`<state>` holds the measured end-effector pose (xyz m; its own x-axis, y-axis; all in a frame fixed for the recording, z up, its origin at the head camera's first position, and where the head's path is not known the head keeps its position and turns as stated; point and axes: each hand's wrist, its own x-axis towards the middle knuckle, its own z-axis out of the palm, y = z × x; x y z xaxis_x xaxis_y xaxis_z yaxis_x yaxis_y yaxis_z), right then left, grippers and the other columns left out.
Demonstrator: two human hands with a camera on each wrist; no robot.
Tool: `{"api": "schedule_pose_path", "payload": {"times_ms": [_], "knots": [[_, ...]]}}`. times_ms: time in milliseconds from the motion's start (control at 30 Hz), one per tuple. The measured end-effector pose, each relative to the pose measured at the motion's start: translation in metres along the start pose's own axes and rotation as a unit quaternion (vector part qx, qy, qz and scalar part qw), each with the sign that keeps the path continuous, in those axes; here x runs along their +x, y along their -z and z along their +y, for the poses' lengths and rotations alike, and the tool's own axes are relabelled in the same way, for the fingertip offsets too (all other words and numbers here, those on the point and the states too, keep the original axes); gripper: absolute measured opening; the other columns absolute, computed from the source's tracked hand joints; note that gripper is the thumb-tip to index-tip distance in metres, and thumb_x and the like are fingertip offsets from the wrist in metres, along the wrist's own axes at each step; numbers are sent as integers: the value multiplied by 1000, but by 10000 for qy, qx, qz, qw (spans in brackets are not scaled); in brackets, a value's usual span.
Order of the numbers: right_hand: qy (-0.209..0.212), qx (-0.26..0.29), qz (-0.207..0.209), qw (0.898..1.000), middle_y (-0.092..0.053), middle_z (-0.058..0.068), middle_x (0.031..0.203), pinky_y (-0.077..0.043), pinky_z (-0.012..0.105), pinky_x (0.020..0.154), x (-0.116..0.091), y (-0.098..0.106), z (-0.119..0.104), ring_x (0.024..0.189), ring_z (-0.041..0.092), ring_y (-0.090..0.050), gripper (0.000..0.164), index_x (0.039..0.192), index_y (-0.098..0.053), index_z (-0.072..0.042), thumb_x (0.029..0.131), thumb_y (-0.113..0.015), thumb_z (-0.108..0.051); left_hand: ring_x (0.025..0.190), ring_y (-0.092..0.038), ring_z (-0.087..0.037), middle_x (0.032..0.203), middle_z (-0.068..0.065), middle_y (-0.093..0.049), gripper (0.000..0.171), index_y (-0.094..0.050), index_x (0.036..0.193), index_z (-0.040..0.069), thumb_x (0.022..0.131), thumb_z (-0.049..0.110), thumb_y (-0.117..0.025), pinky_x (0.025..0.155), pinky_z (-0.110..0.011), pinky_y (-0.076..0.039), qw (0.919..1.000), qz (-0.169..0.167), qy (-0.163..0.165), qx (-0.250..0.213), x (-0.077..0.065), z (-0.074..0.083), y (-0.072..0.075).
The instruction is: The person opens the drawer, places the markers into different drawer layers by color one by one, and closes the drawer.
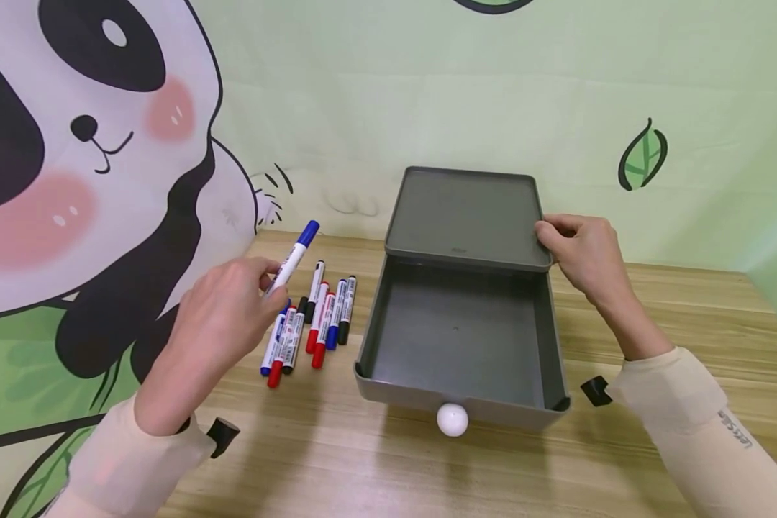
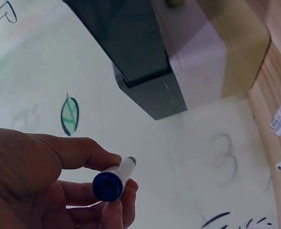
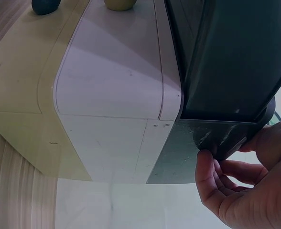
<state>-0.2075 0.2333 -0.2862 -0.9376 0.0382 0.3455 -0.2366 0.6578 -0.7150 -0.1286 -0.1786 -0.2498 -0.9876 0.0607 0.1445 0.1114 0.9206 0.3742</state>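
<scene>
Blue-capped marker [image 1: 294, 256] sits pinched in my left hand [image 1: 220, 309] near loose markers [image 1: 326, 320] on tabletop [image 1: 298, 460], head view; left wrist: cap [image 2: 108, 186] facing camera, fingers clamped; right wrist: right hand [image 3: 255, 195], fingers clamped on grey drawer unit's [image 3: 226, 81] corner.

We have a wood-grain table [image 1: 719, 320] running near to far, pale green backdrop [image 1: 362, 108] at its far side. On the left we get a big panda print [image 1: 116, 137] with pink cheeks; far right, a black-outlined green leaf [image 1: 643, 160]. We also log faint scribble [image 1: 352, 207] low on the backdrop.
</scene>
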Motion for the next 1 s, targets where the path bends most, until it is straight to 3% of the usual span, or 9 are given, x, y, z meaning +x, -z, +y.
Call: {"api": "schedule_pose_path", "payload": {"times_ms": [300,500,1000], "knots": [[-23,20,1,10000,-72,27,114,-47,15,60,0,1,0,64,-4,-59,44,129,-69,4,103,-56,-29,60,-50,-22,88,-9,-64,24,-72,117,3,94,10,-69,45,-32,-37,9988,161,-430,-150,-12,28,5],[4,-6,-4,10000,-72,26,113,-46,15,60,1,2,0,64,-3,-59,44,129,-70,4,103,-56,-28,66,-51,-23,89,-10,-63,24,-73,115,2,93,9,-73,49,-32,-40,9972,292,-667,-174,-16,43,4],[-44,28,-21,10000,-72,27,113,-47,16,59,1,0,-1,62,-2,-60,43,128,-70,4,103,-55,-28,64,-55,-19,84,-4,-61,19,-75,110,8,92,6,-69,56,-34,-43,9914,373,-1248,-154,-25,71,7]]}}
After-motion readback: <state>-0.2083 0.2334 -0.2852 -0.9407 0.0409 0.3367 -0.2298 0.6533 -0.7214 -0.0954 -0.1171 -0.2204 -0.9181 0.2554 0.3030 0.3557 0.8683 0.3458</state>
